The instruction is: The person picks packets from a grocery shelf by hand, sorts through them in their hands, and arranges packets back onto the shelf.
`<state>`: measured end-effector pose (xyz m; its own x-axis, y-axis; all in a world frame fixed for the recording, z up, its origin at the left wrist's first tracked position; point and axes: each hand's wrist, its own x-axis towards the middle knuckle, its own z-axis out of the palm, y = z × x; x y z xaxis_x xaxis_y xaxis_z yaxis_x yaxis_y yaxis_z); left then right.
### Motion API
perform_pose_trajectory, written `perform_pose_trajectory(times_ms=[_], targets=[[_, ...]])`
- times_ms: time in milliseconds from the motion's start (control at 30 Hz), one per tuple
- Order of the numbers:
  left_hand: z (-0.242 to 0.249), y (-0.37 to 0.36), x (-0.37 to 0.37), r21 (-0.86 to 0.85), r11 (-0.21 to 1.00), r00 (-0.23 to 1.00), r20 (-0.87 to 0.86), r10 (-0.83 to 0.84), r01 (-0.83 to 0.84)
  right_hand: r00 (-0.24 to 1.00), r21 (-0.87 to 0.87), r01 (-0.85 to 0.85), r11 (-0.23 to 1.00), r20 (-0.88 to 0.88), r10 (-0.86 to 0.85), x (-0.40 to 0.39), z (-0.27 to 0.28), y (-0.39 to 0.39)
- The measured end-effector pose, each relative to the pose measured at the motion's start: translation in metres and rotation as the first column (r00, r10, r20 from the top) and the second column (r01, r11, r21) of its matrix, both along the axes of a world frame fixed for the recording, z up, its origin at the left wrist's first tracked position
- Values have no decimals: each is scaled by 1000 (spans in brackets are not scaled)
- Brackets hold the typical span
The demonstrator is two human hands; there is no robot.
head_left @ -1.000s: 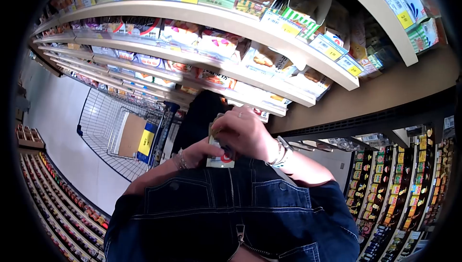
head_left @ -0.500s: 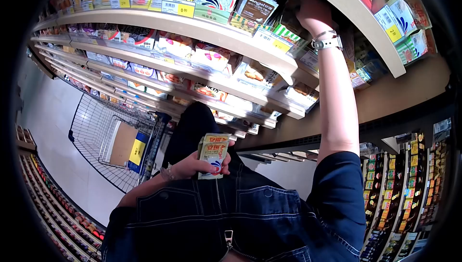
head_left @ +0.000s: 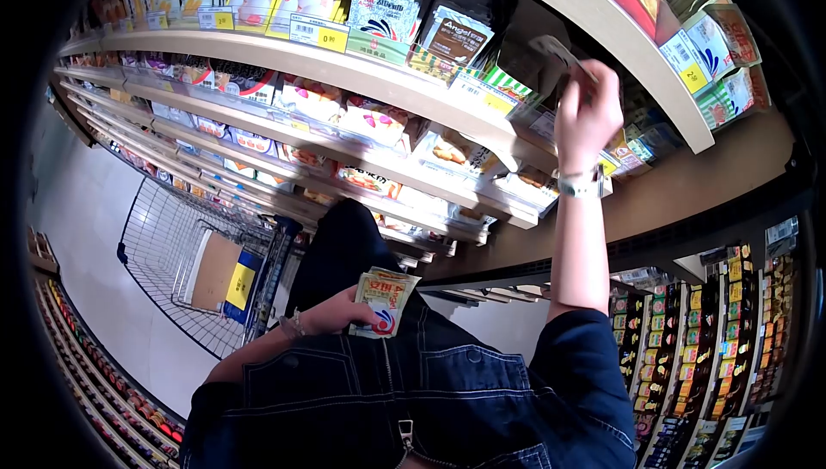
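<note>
My left hand [head_left: 334, 312] is closed on a few small yellowish Angel sachets [head_left: 385, 299], held in front of my jacket. Up at the shelf, my right hand [head_left: 592, 114] pinches a thin sachet [head_left: 555, 49], seen nearly edge-on, so its print is hidden. It is just in front of a dark shelf compartment. To the left of that compartment stand brown-labelled Angel sachets [head_left: 456, 34] and blue-and-white sachets [head_left: 383, 17].
Price tags line the shelf edge [head_left: 258, 41]. Lower shelves hold more packets [head_left: 374, 120]. A higher shelf board [head_left: 654, 64] juts out at right. A wire shopping cart [head_left: 194, 275] with a brown board stands at left. More stocked shelves [head_left: 688, 340] are at lower right.
My right hand has drawn back out of the shelf compartment, now with a sachet in its fingers. The sachets in my left hand have tilted and shifted slightly lower.
</note>
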<state>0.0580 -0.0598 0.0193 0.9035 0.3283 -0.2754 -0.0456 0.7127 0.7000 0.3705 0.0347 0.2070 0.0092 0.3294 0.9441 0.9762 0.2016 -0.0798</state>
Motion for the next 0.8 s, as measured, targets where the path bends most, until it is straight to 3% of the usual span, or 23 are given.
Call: perform_pose_trajectory(times_ms=[67, 100, 133, 200, 267, 333, 467, 600, 700, 733, 767, 800], targets=[[-7, 0, -3, 40, 999, 992, -124, -9, 14, 951, 211, -203, 956, -188, 244, -19, -15, -26], [0, 0, -3, 106, 994, 991, -136, 9, 6, 796, 141, -369, 919, -463, 391, -37, -19, -46], [3, -1, -3, 138, 990, 988, -149, 34, -13, 545, 123, -532, 838, -707, 450, -57, -24, -67], [22, 3, -3, 252, 968, 963, -263, 67, 2, 452, -241, -694, 679, -879, 150, -88, -44, -107], [21, -1, -3, 227, 968, 970, -188, 153, -109, 376, -309, -859, 408, -922, 94, -104, -84, -131], [-7, -5, 0, 207, 955, 976, -10, 219, -212, 489, -460, -834, 306, -872, 22, -116, -112, -143], [-14, -7, -4, 133, 981, 984, -94, 154, -141, 672, -613, -713, 341, -736, 83, -119, -114, -148], [-32, -12, -2, -388, 890, 945, 116, 305, -239, 760, -672, -640, 373, -624, 182, -118, -118, -150], [-24, -11, -1, -450, 878, 960, 131, 248, -166, 788, -717, -614, 331, -585, 193, -126, -118, -152], [-19, -11, -1, -173, 969, 979, 77, 191, -175, 786, -730, -617, 294, -592, 178, -130, -119, -152], [-14, -11, -1, 116, 982, 988, 9, 152, -152, 805, -751, -593, 289, -558, 200, -133, -118, -151], [-11, -11, 0, 393, 914, 989, -67, 135, -98, 822, -772, -569, 284, -523, 223, -134, -116, -150]])
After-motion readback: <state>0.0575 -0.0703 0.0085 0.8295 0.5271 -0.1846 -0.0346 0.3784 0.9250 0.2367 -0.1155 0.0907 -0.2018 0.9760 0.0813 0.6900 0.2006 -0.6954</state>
